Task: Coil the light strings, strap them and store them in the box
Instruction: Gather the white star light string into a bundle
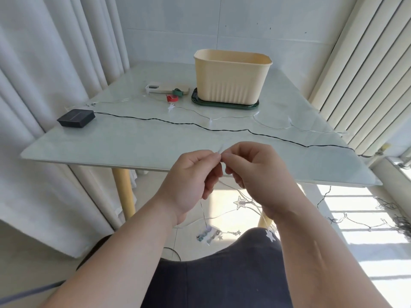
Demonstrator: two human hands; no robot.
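Left hand [191, 174]: lower centre of the frame, just in front of the bench's near edge; thumb and forefinger pinch the thin wire of the star light string, and the other fingers are curled under.
Right hand [255, 172]: just beside the left hand, fingertips almost meeting it; it pinches the same wire, with the remaining fingers bent.
Star light string [240, 202]: clear wire. It hangs in loops from the hands down toward the floor, with a star just below the right wrist. Another run lies across the bench at centre right of the frame.
Black cord [178, 123]: lies in a wavy line across the middle of the bench, from the black power unit [76, 117] at left to the right edge.
Box [232, 78]: cream, ribbed and open-topped, at upper centre; it stands on a dark green lid [224, 106].
Straps: a red strap roll [173, 98] and a green strap roll [178, 92] lie just left of the box, beside a phone [165, 87].
Bench [133, 141]: pale glossy top on yellow legs.
Floor: a dark wire tangle [400, 221] lies at the right edge of the frame.
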